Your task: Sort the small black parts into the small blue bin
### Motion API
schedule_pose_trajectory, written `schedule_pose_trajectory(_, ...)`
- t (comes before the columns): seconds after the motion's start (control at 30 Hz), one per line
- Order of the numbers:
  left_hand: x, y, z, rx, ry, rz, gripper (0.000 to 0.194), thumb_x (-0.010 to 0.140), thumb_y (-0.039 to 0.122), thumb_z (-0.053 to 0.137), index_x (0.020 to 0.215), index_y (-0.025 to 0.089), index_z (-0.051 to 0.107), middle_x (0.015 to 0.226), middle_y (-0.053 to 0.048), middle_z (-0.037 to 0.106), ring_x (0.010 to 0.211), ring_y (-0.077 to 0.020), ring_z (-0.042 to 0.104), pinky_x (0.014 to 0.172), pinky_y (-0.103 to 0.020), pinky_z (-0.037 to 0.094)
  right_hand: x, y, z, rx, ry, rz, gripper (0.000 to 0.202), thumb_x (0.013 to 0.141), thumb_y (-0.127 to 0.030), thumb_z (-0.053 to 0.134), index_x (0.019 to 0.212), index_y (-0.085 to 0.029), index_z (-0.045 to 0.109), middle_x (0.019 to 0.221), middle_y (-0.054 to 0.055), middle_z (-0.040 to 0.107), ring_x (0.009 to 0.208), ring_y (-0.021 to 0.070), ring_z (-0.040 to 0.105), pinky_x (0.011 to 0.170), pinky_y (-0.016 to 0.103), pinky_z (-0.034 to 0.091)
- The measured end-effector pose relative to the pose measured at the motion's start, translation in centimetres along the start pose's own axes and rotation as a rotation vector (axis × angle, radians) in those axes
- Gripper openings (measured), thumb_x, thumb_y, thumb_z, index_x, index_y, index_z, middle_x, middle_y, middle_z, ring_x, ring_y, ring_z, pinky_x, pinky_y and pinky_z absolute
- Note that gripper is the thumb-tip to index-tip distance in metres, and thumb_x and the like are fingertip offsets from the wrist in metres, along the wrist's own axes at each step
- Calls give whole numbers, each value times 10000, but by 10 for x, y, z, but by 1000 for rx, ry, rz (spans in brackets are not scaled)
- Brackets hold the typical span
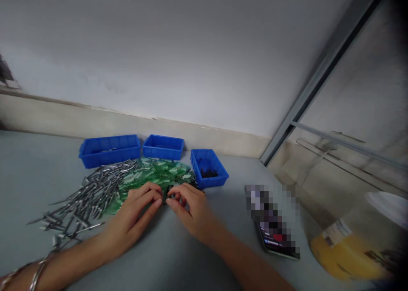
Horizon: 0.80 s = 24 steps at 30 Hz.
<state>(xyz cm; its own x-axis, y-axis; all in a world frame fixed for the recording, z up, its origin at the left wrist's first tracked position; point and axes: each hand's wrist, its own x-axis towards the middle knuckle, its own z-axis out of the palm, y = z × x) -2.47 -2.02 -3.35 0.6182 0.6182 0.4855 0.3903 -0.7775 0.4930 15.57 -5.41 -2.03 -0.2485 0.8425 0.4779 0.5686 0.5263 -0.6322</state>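
My left hand (137, 208) and my right hand (192, 208) meet over the front of the table, fingertips almost together. Between them is a small dark piece (165, 194), pinched by thumb and fingers from both sides; it is too small and blurred to name. Just behind my hands spreads a heap of green translucent pieces (159, 168). Left of that heap lies a loose pile of thin metal rods (92, 193), some with thicker ends. A few black bits show behind my right hand, partly hidden by it.
Along the wall stand a long blue bin (110, 152) with little in it, a second blue bin (163, 149), and a blue bin (213, 181) holding small black parts. A phone (279, 240) lies at right, beside a container of yellow stuff (341, 257). A metal post (306, 99) rises behind.
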Motion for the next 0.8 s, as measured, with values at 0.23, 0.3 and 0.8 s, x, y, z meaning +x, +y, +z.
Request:
schedule_pose_trajectory(0.23, -1, -2, 0, 13, 16, 40, 136, 934, 209, 358, 936, 207, 494, 991, -18, 507, 940, -172, 472, 799, -295, 337, -1, 1, 0, -6, 7, 4, 165, 883, -241, 459, 859, -141, 588, 782, 17, 565, 746, 108, 515, 683, 211, 375)
schedule_pose_trajectory(0.3, -1, -3, 0, 18, 34, 56, 124, 932, 202, 364, 953, 212, 486, 1003, -16, 503, 957, -172, 471, 807, -299, 335, -1, 1, 0, -2, 5, 2, 171, 886, -252, 456, 850, -142, 581, 773, 13, 558, 722, 103, 505, 667, 209, 371)
schedule_pose_trajectory(0.8, 0, -4, 1, 87, 109, 89, 104, 904, 195, 412, 948, 206, 505, 976, -21, 524, 929, -176, 506, 779, -294, 381, -1, 0, -1, -19, 9, -11, 173, 880, -249, 456, 786, -141, 554, 729, 4, 534, 675, 96, 481, 631, 200, 354)
